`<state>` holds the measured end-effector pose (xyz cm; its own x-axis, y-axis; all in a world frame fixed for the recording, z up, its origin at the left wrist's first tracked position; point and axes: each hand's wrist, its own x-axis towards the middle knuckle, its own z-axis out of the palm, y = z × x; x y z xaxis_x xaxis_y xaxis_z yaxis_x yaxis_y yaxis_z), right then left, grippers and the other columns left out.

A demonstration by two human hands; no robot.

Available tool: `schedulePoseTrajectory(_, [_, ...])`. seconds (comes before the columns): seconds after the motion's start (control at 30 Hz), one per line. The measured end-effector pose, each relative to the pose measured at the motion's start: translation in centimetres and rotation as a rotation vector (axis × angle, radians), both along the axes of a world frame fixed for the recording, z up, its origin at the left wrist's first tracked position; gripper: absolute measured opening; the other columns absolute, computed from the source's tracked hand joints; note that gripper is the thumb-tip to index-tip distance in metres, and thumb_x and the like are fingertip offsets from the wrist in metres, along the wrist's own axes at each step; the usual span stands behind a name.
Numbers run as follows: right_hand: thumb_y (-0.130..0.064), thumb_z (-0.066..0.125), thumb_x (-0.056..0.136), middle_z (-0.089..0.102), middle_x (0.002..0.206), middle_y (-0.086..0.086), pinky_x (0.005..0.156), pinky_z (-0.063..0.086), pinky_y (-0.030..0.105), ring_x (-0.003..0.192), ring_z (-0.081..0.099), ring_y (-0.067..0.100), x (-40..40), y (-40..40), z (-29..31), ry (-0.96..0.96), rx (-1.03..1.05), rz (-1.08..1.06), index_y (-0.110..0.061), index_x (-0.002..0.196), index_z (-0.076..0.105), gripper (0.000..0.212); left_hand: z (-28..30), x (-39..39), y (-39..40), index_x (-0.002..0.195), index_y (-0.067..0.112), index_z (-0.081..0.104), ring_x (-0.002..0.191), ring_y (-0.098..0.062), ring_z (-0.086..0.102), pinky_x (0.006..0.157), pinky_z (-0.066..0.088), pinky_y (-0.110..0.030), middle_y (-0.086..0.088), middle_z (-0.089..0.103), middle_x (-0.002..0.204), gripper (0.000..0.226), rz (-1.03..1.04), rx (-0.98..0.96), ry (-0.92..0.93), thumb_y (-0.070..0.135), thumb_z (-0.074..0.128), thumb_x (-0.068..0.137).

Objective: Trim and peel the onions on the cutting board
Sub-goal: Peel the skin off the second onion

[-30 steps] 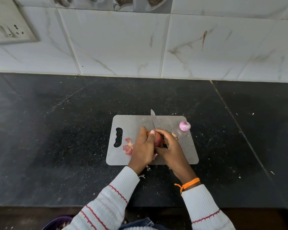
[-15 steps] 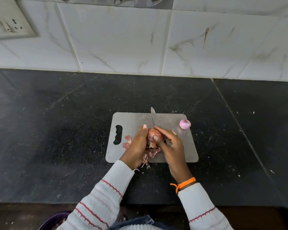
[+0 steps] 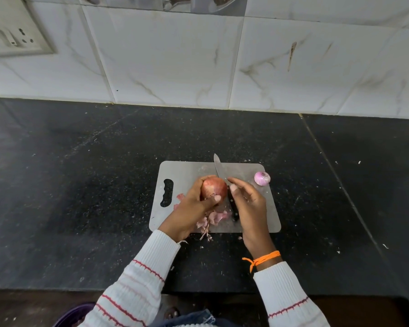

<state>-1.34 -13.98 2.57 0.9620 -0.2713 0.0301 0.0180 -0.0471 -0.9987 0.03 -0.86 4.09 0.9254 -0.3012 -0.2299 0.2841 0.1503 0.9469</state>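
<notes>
Left hand: fingers and thumb curl round a red onion and hold it up over the cutting board.
Right hand: just right of the left hand, fingers loose and a bit bent, holding nothing; it hovers over the knife's dark handle.
Knife: lies on the board between the two hands, blade tip pointing away past the fingers.
Peeled onion: small and pale purple, on the board beyond the right hand, apart from it.
Onion skins: pink bits on the board under and beside the left hand.
Bench: dark and speckled, under the board.
Writing: none that can be read.
Right wrist: an orange thread tied round it.
</notes>
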Motion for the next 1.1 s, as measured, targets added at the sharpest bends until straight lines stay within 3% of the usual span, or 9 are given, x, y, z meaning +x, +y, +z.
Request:
schedulePoseTrajectory(0.17, [-0.014, 0.068, 0.083, 0.067, 0.11, -0.004, 0.087, 0.053, 0.024, 0.107, 0.061, 0.01, -0.1, 0.4, 0.1, 0.001, 0.001, 0.113, -0.026, 0.107, 0.067, 0.026, 0.0, -0.3, -0.3, 0.117, 0.018, 0.053, 0.094, -0.009, 0.061, 0.08, 0.053, -0.018, -0.005, 0.062, 0.107, 0.04, 0.033, 0.222, -0.176, 0.0, 0.065, 0.083])
schedulePoseTrajectory(0.27, [-0.01, 0.067, 0.084, 0.07, 0.103, 0.003, 0.087, 0.054, 0.034, 0.101, 0.065, 0.017, -0.1, 0.8, -0.3, -0.046, 0.061, 0.011, -0.022, 0.097, 0.07, 0.018, -0.1, -0.5, -0.6, 0.112, 0.019, 0.057, 0.095, -0.015, 0.065, 0.08, 0.055, -0.023, -0.005, 0.065, 0.104, 0.037, 0.028, 0.179, -0.174, 0.001, 0.067, 0.081])
schedulePoseTrajectory(0.37, [-0.009, 0.063, 0.088, 0.071, 0.092, 0.005, 0.082, 0.055, 0.039, 0.091, 0.066, 0.017, 0.2, 1.1, -0.5, -0.032, 0.093, -0.117, -0.016, 0.084, 0.07, 0.011, -0.4, -0.8, -0.9, 0.112, 0.018, 0.059, 0.087, -0.012, 0.066, 0.073, 0.054, -0.02, -0.003, 0.068, 0.096, 0.037, 0.029, 0.164, -0.164, 0.0, 0.068, 0.08])
schedulePoseTrajectory(0.47, [-0.009, 0.062, 0.088, 0.069, 0.08, 0.004, 0.072, 0.055, 0.035, 0.079, 0.065, 0.016, 0.4, 1.3, -0.6, -0.085, -0.04, -0.161, -0.019, 0.077, 0.067, 0.016, -0.6, -0.8, -1.0, 0.115, 0.012, 0.059, 0.086, -0.015, 0.067, 0.069, 0.055, -0.02, -0.011, 0.067, 0.099, 0.036, 0.038, 0.117, -0.118, 0.001, 0.068, 0.081])
schedulePoseTrajectory(0.63, [-0.007, 0.062, 0.088, 0.064, 0.072, 0.001, 0.062, 0.044, 0.013, 0.067, 0.058, 0.007, 0.9, 1.4, -0.8, -0.207, -0.265, -0.19, -0.011, 0.074, 0.065, 0.014, -0.8, -0.6, -0.8, 0.119, 0.009, 0.056, 0.09, -0.02, 0.066, 0.074, 0.057, -0.026, -0.013, 0.066, 0.102, 0.037, 0.02, 0.093, -0.073, 0.004, 0.066, 0.084])
schedulePoseTrajectory(0.7, [-0.008, 0.062, 0.088, 0.062, 0.069, -0.004, 0.062, 0.044, 0.014, 0.066, 0.058, 0.006, 1.2, 1.2, -0.9, -0.21, -0.315, -0.235, -0.01, 0.073, 0.064, 0.014, -0.8, -0.7, -0.6, 0.118, 0.012, 0.056, 0.093, -0.02, 0.066, 0.074, 0.057, -0.026, -0.012, 0.065, 0.105, 0.038, 0.004, 0.117, -0.08, 0.005, 0.068, 0.082])
schedulePoseTrajectory(0.8, [-0.008, 0.064, 0.086, 0.063, 0.069, -0.007, 0.067, 0.05, 0.026, 0.069, 0.061, 0.01, 1.8, 0.2, -1.3, -0.123, -0.253, -0.302, -0.016, 0.072, 0.062, 0.016, -0.8, -0.6, -0.4, 0.117, 0.019, 0.058, 0.099, -0.021, 0.063, 0.081, 0.057, -0.031, -0.009, 0.064, 0.108, 0.042, -0.028, 0.141, -0.097, 0.006, 0.071, 0.079])
schedulePoseTrajectory(0.93, [-0.006, 0.065, 0.085, 0.066, 0.074, -0.006, 0.067, 0.053, 0.025, 0.073, 0.065, 0.011, 1.7, -0.4, -1.5, -0.049, -0.165, -0.241, -0.026, 0.074, 0.062, 0.023, -0.8, -0.8, -0.2, 0.12, 0.014, 0.056, 0.103, -0.028, 0.062, 0.086, 0.055, -0.043, -0.013, 0.061, 0.112, 0.045, -0.023, 0.031, -0.051, 0.001, 0.07, 0.079])
schedulePoseTrajectory(1.1, [0.002, 0.066, 0.081, 0.065, 0.076, -0.009, 0.07, 0.055, 0.023, 0.074, 0.063, 0.002, 1.1, -0.7, -2.7, -0.075, -0.404, -0.106, -0.017, 0.083, 0.067, 0.019, -0.6, -0.4, 0.4, 0.123, 0.009, 0.052, 0.103, -0.029, 0.064, 0.091, 0.053, -0.042, -0.009, 0.061, 0.11, 0.048, 0.043, -0.242, 0.002, -0.011, 0.062, 0.08])
